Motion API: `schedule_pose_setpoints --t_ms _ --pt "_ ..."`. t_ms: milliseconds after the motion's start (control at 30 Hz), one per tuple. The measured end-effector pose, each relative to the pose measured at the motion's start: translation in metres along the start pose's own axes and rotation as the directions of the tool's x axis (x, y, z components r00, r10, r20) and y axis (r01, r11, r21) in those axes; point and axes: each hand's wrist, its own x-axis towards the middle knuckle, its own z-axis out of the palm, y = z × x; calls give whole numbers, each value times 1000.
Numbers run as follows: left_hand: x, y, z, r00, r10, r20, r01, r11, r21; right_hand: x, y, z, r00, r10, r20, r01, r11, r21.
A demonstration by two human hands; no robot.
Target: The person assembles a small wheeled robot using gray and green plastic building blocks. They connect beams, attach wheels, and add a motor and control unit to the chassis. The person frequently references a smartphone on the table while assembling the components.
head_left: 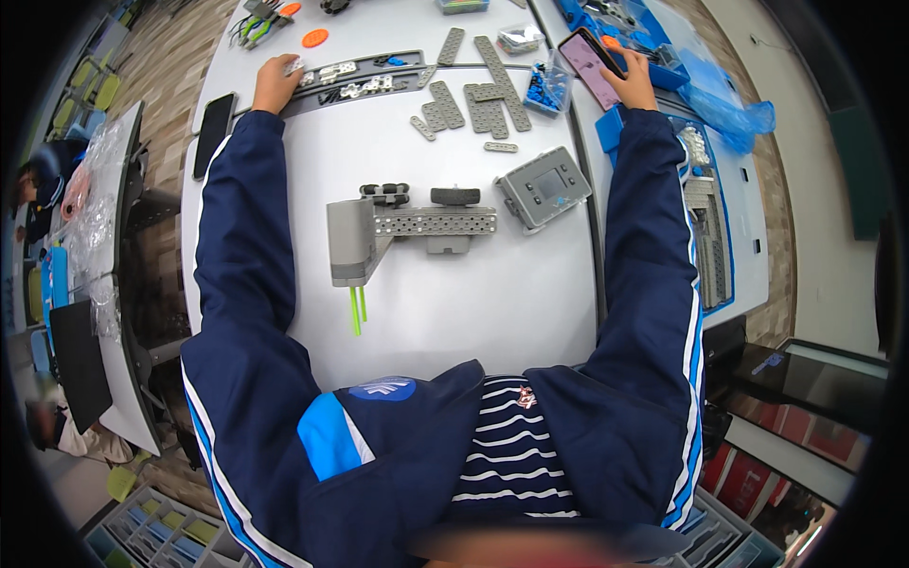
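My left hand (275,83) is at the left end of a long grey tray (417,61) of small white, black and blue parts. Its fingers are closed at a small pale piece I cannot make out. In my right hand (636,85) is a smartphone (589,68) with a lit pinkish screen, held above the table's right side. Between my arms lies a build of grey plastic beams (436,221), with black wheels (454,196), a grey motor block (351,241) and two green rods (356,310). Right of it rests a grey controller (544,189) with a small screen.
Loose grey perforated plates (485,112) and a bag of blue connectors (547,87) lie beyond the build. A black phone (215,134) is by my left sleeve. Blue bins (668,66) and a blue plastic bag (729,112) sit at right. An orange disc (315,38) lies at the far left.
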Motion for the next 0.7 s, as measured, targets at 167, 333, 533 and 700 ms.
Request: schedule_pose_setpoints --t_ms 167,333,533,700 --pt "14 -1 6 993 72 -97 -77 996 -52 5 7 1 996 -81 -33 77 989 -126" --pt "69 19 42 993 101 -56 -114 943 -312 3 0 -2 1000 6 8 -6 999 -33" --pt "76 50 61 957 291 9 -292 956 20 2 -7 -3 1000 2 -4 -3 997 -78" --pt "72 53 61 981 180 73 -181 983 7 1 -7 -4 999 50 22 -50 999 16"
